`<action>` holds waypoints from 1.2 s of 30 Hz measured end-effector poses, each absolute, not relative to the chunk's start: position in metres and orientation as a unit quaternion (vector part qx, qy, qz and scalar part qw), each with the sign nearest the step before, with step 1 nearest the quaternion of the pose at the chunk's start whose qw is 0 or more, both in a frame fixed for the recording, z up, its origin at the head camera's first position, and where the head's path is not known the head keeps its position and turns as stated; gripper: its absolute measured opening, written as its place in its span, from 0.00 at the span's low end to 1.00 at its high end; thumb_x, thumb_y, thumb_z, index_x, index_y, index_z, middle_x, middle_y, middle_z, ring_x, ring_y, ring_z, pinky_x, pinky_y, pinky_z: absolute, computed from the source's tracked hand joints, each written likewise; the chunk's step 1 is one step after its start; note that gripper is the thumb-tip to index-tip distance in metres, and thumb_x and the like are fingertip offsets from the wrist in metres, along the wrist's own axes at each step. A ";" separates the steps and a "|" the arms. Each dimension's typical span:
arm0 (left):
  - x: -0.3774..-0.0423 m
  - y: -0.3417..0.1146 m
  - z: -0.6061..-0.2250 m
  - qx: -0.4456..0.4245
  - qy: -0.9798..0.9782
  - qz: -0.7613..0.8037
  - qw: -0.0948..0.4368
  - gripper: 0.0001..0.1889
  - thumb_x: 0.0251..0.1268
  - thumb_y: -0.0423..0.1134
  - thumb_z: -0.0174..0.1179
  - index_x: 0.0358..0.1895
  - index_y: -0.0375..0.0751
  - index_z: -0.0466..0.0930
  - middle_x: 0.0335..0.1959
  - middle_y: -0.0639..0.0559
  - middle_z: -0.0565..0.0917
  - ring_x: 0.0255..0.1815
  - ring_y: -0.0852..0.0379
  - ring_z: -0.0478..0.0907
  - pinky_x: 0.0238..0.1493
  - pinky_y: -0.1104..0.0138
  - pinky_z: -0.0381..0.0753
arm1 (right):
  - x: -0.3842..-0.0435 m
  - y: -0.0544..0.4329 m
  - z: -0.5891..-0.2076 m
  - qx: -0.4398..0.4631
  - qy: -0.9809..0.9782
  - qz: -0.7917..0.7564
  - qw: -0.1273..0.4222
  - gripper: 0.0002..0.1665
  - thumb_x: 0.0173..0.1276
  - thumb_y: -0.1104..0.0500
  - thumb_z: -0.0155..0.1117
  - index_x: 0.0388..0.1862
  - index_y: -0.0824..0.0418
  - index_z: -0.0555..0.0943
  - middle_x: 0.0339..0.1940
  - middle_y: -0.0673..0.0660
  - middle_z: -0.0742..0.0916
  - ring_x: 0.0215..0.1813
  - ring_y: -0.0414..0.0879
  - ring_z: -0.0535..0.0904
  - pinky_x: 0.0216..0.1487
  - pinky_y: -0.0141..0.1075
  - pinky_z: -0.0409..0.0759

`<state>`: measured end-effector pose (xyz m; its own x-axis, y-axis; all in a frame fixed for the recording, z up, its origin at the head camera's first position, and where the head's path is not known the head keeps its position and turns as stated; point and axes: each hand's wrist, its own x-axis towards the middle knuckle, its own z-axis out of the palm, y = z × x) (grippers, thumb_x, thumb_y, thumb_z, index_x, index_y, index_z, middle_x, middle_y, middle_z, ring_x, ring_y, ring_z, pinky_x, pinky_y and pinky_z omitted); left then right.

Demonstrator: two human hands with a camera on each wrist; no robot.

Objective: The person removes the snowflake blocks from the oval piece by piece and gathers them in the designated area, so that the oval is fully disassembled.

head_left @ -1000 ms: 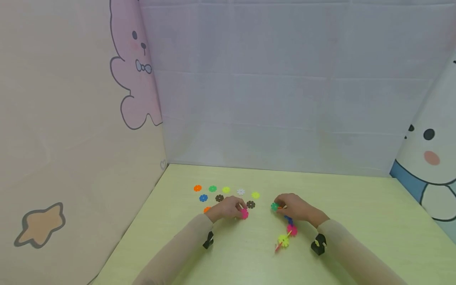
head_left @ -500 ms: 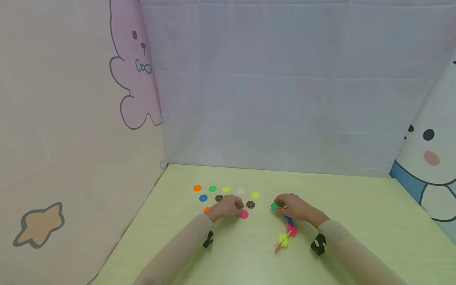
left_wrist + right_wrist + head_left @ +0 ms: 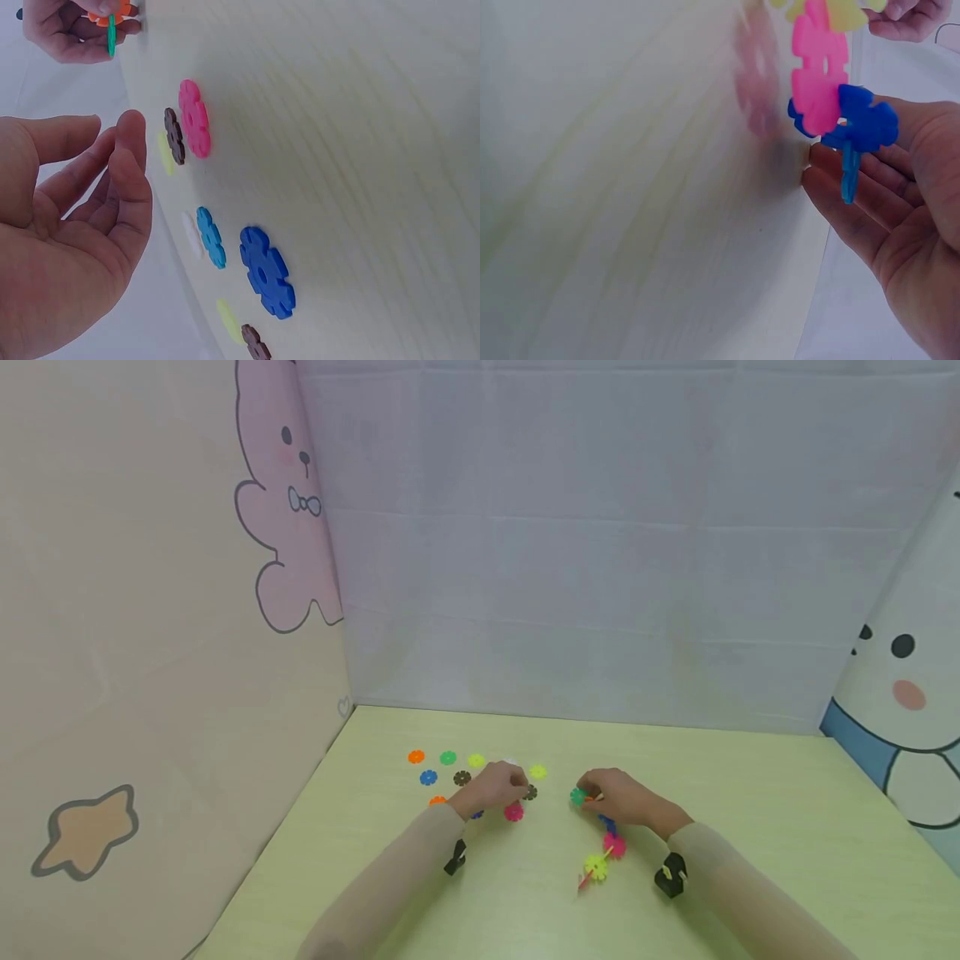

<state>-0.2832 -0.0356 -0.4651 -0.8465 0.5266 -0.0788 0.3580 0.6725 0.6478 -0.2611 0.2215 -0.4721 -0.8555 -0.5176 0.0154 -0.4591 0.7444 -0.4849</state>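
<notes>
My left hand [image 3: 493, 785] hovers over the loose snowflake discs, thumb and bent fingers apart with nothing between them. Beneath it a pink disc [image 3: 513, 812] lies flat, and a brown disc [image 3: 531, 792] shows just past the fingertips. In the left wrist view, a dark blue disc [image 3: 267, 271] and a light blue disc [image 3: 211, 237] also lie near this hand. My right hand [image 3: 618, 795] pinches the end of a chain of interlocked discs, near its green disc [image 3: 577, 797] and orange disc [image 3: 112, 13]. Blue, pink [image 3: 821, 67] and yellow [image 3: 596, 867] discs follow, trailing toward me.
Orange [image 3: 416, 757], green [image 3: 447, 757] and yellow [image 3: 476, 760] discs lie toward the back left of the table [image 3: 720, 777]. Another yellow disc [image 3: 537, 772] lies between the hands. Cloth walls [image 3: 600, 568] stand behind and at both sides.
My left hand has come away from the pink disc, which stays on the table, and has moved right and farther back, toward the brown disc. My right hand holds its place.
</notes>
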 end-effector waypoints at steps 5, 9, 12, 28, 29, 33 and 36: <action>-0.287 -0.023 -0.470 0.239 0.897 0.346 0.138 0.06 0.64 0.34 0.57 0.36 0.38 0.83 0.28 0.52 0.82 0.27 0.62 0.77 0.29 0.71 0.75 | -0.262 0.222 -0.473 -0.263 0.930 -0.249 0.062 0.11 0.64 0.60 0.65 0.44 0.61 0.79 0.40 0.50 0.84 0.43 0.47 0.81 0.43 0.41 0.78; -0.287 -0.016 -0.473 0.245 0.888 0.363 0.138 0.07 0.64 0.33 0.55 0.37 0.35 0.82 0.29 0.49 0.83 0.26 0.60 0.80 0.26 0.72 0.75 | -0.262 0.222 -0.473 -0.262 0.931 -0.245 0.062 0.11 0.64 0.60 0.65 0.44 0.61 0.79 0.40 0.50 0.84 0.43 0.47 0.80 0.43 0.41 0.78; -0.284 -0.011 -0.471 0.246 0.886 0.367 0.139 0.07 0.65 0.33 0.55 0.37 0.35 0.82 0.30 0.49 0.83 0.27 0.58 0.81 0.26 0.72 0.76 | -0.262 0.221 -0.472 -0.267 0.931 -0.243 0.059 0.11 0.64 0.60 0.65 0.44 0.61 0.79 0.40 0.50 0.83 0.42 0.46 0.80 0.43 0.39 0.78; -0.269 0.016 -0.477 0.196 0.867 0.410 0.203 0.10 0.67 0.41 0.57 0.32 0.39 0.82 0.21 0.54 0.82 0.24 0.60 0.78 0.26 0.70 0.73 | -0.261 0.220 -0.470 -0.289 0.923 -0.248 0.051 0.13 0.62 0.62 0.67 0.46 0.62 0.79 0.43 0.53 0.84 0.43 0.50 0.81 0.40 0.36 0.79; -0.269 0.017 -0.478 0.195 0.862 0.419 0.206 0.10 0.67 0.40 0.57 0.32 0.38 0.82 0.21 0.53 0.82 0.24 0.60 0.78 0.27 0.70 0.74 | -0.261 0.220 -0.469 -0.293 0.922 -0.250 0.049 0.13 0.62 0.62 0.67 0.46 0.62 0.79 0.43 0.53 0.84 0.43 0.50 0.81 0.41 0.37 0.79; -0.267 0.021 -0.482 0.182 0.844 0.453 0.220 0.11 0.67 0.39 0.56 0.30 0.36 0.82 0.21 0.52 0.82 0.23 0.60 0.79 0.28 0.70 0.75 | -0.260 0.219 -0.469 -0.305 0.917 -0.252 0.045 0.15 0.61 0.62 0.68 0.47 0.63 0.79 0.43 0.54 0.84 0.43 0.50 0.81 0.41 0.38 0.79; -0.266 0.023 -0.482 0.171 0.841 0.461 0.225 0.12 0.69 0.40 0.55 0.30 0.36 0.81 0.21 0.51 0.82 0.23 0.59 0.78 0.28 0.70 0.75 | -0.259 0.219 -0.470 -0.305 0.916 -0.257 0.047 0.17 0.61 0.62 0.68 0.48 0.64 0.77 0.42 0.55 0.84 0.43 0.50 0.82 0.40 0.37 0.80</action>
